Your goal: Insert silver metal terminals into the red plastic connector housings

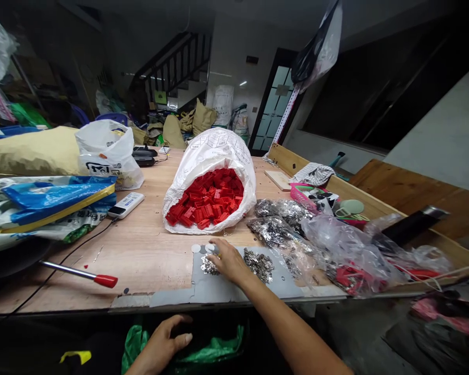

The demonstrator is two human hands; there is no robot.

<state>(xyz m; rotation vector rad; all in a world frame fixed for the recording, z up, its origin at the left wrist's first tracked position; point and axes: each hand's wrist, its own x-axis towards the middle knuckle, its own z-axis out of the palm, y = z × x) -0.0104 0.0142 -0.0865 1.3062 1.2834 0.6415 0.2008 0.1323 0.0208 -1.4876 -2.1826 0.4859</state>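
Note:
My right hand (230, 263) is over a grey mat (285, 278) at the table's front edge, its thumb and forefinger apart. Beneath its fingertips lies a small heap of shiny metal pieces (209, 264). To the right of this hand is a larger heap of flat metal pieces (260, 264). Two pale round discs (196, 248) lie at the mat's far left corner, close to my fingertips. My left hand (164, 338) hangs below the table edge, thumb and fingers apart and nothing seen between them. Green plastic (214, 350) is just beyond it.
A white sack (222, 148) lies with its mouth towards me, full of red plastic parts (209, 200). Clear bags of metal pieces (275, 232) crowd the right. A red-tipped lever (105, 280) juts in at left, near a white device (127, 204) with a cable.

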